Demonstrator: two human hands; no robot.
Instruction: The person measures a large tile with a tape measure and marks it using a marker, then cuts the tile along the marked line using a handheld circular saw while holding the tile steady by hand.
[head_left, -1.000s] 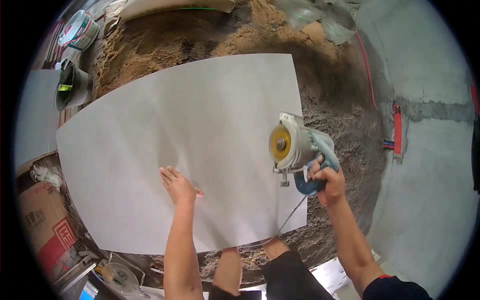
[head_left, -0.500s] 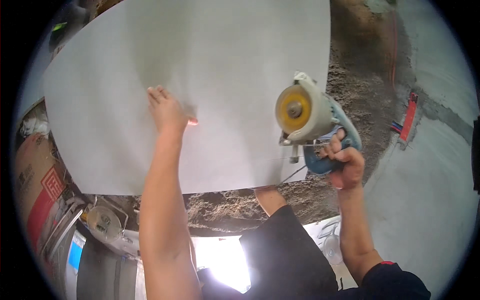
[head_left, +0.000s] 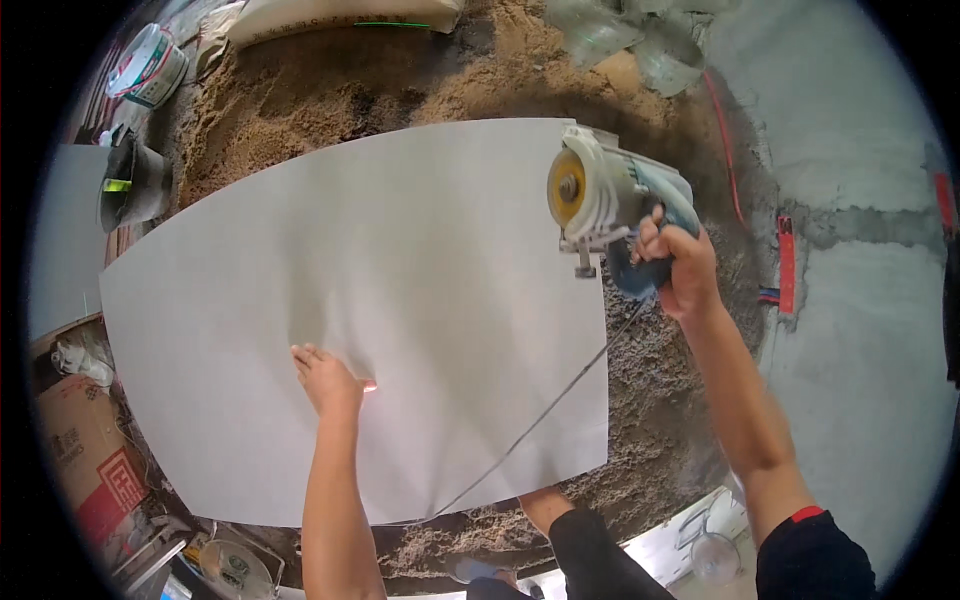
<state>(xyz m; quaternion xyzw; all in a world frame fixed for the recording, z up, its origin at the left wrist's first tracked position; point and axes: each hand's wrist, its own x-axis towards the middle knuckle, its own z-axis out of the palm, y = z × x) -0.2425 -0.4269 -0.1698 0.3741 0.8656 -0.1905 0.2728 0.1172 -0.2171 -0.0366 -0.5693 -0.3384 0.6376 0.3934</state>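
A large pale board fills the middle of the view, lying over sandy ground. My left hand rests palm-down on it, fingers stretched out and thumb out to the right. My right hand grips the dark curved handle of a handheld circular saw with a pale body and yellow disc. The saw is held over the board's far right corner, where I cannot tell whether it touches. Its grey cable runs diagonally across the board toward my legs.
A sack, clear plastic bags and sand are beyond the board. A white bucket, a black bucket and a cardboard box stand left. Right is a grey concrete surface with red-marked cable channels.
My right hand has carried the saw forward to the board's far corner, drawing the cable across the board. My left hand stays spread on the board. The view tilted briefly and swung back.
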